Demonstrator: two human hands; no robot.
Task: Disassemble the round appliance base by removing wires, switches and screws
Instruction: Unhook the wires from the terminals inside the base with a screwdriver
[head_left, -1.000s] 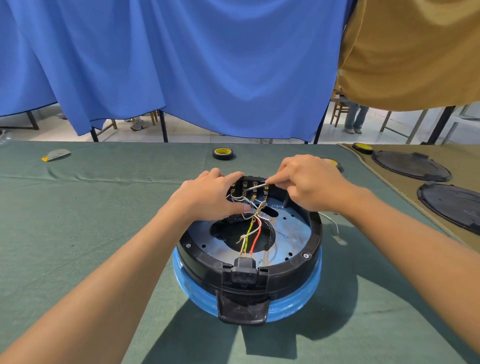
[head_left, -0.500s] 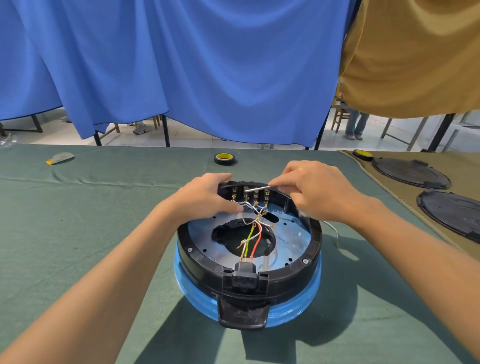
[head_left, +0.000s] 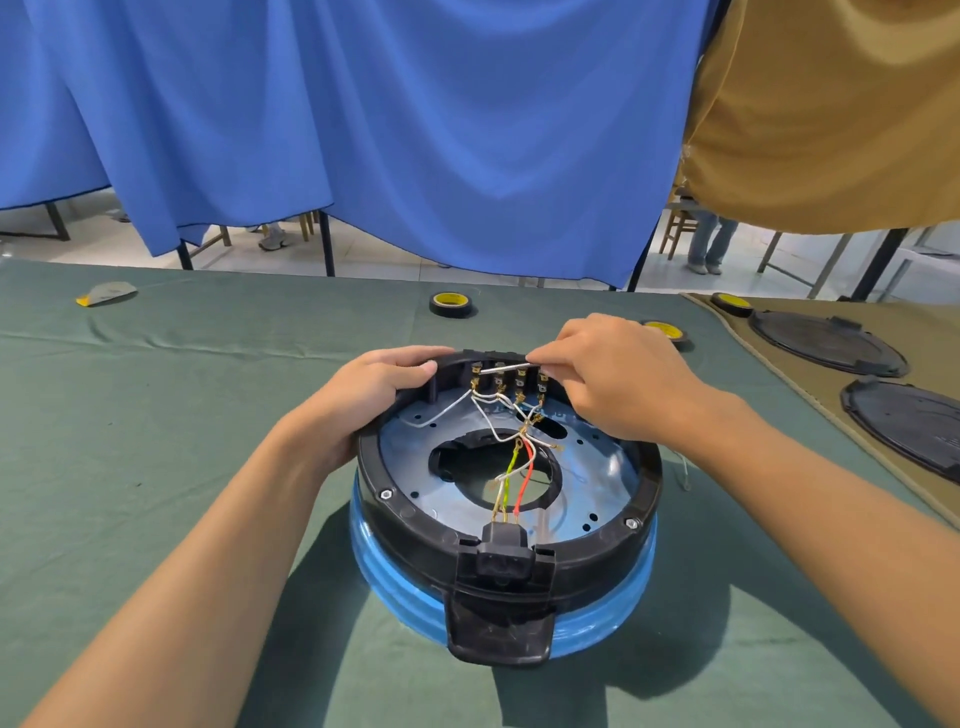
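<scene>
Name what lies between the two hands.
In the head view, between the left hand and right hand sits the terminal row on the base; a thin metal rod pinched by the right hand crosses it.

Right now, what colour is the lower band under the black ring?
Blue. The band shows best in the head view.

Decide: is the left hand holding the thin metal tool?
No: the right hand pinches the metal tool; the left hand grips the base.
</scene>
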